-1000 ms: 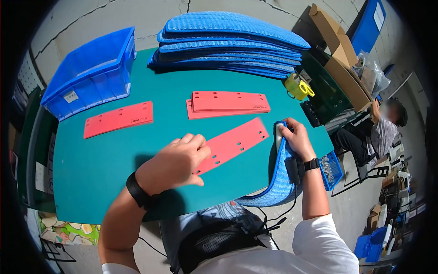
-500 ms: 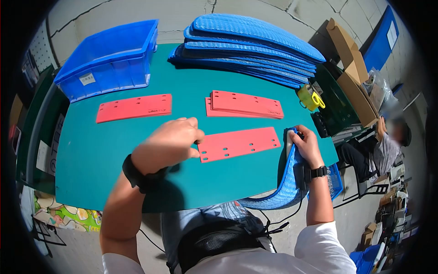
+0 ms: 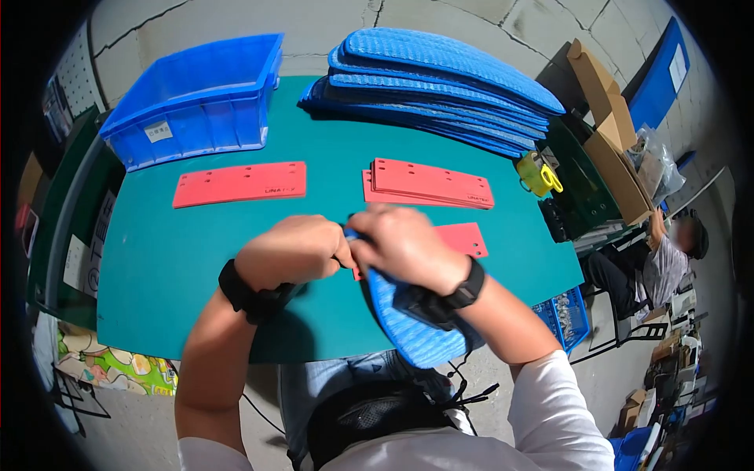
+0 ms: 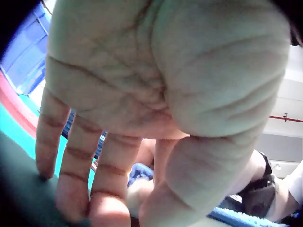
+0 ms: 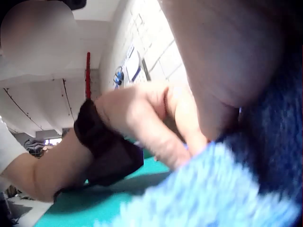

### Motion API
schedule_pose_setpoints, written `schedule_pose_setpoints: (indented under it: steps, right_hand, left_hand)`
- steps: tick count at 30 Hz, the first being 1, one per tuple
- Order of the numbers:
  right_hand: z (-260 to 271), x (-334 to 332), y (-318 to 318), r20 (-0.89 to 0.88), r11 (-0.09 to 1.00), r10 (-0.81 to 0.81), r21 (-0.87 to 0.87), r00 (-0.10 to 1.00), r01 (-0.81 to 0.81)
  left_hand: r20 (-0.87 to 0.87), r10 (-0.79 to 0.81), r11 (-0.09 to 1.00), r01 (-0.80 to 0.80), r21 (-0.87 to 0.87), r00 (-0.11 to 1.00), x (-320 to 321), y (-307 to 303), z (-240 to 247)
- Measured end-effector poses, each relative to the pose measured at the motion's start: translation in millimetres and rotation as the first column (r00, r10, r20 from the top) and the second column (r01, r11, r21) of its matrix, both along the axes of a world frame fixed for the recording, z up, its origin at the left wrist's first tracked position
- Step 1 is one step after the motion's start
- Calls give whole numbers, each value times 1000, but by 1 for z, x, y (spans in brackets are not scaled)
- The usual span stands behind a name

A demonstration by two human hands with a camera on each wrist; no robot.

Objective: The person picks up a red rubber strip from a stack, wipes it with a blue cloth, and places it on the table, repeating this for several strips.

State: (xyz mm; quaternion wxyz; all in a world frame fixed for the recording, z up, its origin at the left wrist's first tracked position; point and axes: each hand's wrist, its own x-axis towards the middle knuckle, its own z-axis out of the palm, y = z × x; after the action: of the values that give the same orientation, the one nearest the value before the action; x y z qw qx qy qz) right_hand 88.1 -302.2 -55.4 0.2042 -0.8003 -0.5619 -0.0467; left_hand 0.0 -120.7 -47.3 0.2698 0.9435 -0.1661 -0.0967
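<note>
Green desk (image 3: 173,275): right hand (image 3: 400,245) grips blue plush pad (image 3: 416,344); left hand (image 3: 287,247), hold unclear; seemingly fitting red holed strip (image 3: 465,238), next needing alignment.

Your blue pad (image 3: 424,334): fuzzy, rough-napped cloth. Your red strips (image 3: 465,238): smooth, matt, rubbery-looking. Your blue bin (image 3: 206,124): slightly glossy plastic. Your green tabletop (image 3: 181,275): smooth, matt.

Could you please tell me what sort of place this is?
Most likely a small workshop or packing area: a green worktable holds a stack of blue pads and red strips with holes, and a labelled blue plastic bin stands at its back.
</note>
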Motion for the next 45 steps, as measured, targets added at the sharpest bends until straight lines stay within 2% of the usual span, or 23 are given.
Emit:
schedule_pose_setpoints:
  steps: [4,6,7,8,9,10,11,12,14,16,20,22,23,25,26,28,29,31,34,38,42,44,45]
  right_hand:
    - [-6,0,-4,-45,997,-75,-23,996,74]
    - [-5,7,-22,-20,981,-188,-60,982,186]
    - [-2,17,-37,-74,971,-222,-102,972,214]
    - [-2,27,-55,-14,953,-288,-103,958,285]
    - [-2,42,-75,-128,945,-320,-114,939,307]
    - [13,44,-89,-281,899,-437,-172,854,404]
    - [11,50,-107,-201,846,-532,-124,822,518]
    - [-7,71,-134,-65,853,-522,-27,851,521]
    - [0,73,-145,-45,786,-615,-118,788,607]
    - [-4,73,-144,115,814,-569,-57,814,577]
    - [8,42,-102,119,909,-412,-21,903,417]
    - [16,10,-69,81,961,-274,-24,958,276]
    - [11,-3,-55,91,966,-231,-101,969,240]
    - [-3,-24,-38,64,997,-62,-34,996,64]
    - [-5,-29,-32,112,996,-59,-53,992,65]
    - [3,-30,-34,49,993,-76,-92,996,80]
    - [4,-26,-38,7,993,-83,-85,997,84]
    - [7,-18,-52,-36,987,-126,-101,991,122]
    - [5,4,-89,-17,953,-281,-120,959,277]
    - [-1,48,-157,-113,863,-506,-68,855,501]
    - [10,61,-184,47,756,-644,-116,764,644]
    - [15,58,-174,46,761,-641,-92,766,642]
    - [15,54,-163,88,828,-555,-42,827,560]
  left_hand:
    - [-1,-2,998,2,64,1000,1,0,-6]
    - [92,33,998,-28,-54,995,0,2,-17]
    - [51,39,999,-38,-33,998,-1,2,-13]
    - [52,50,998,-48,-40,997,-1,1,-10]
    - [10,62,998,-61,-23,998,-1,1,-8]
    - [-32,73,997,-73,-6,997,-1,1,-8]
    - [-32,82,996,-83,-15,996,-1,3,-12]
    - [47,57,998,-55,-44,997,0,3,-17]
    - [128,32,997,-24,-70,991,2,2,-19]
    - [75,14,998,-10,-63,997,3,1,-13]
    - [92,11,998,-6,-58,996,2,1,-12]
    - [215,-12,996,32,-89,977,3,-1,-13]
    - [214,-22,996,41,-84,977,3,-1,-10]
    - [117,-42,998,47,-44,992,2,-2,1]
    - [119,-49,998,54,-41,992,2,-2,1]
    - [51,8,999,-6,-53,999,0,-3,-1]
    - [158,6,994,12,-110,987,-2,-4,-6]
    - [113,14,998,-6,-67,993,-2,-5,-4]
    - [81,42,999,-40,-26,996,-3,-6,-4]
    - [94,56,998,-54,-34,994,-1,-7,-9]
    - [102,56,998,-54,-24,993,2,-10,-7]
    - [107,62,998,-61,-13,992,1,-12,-8]
    - [106,51,999,-51,-6,993,1,-14,-7]
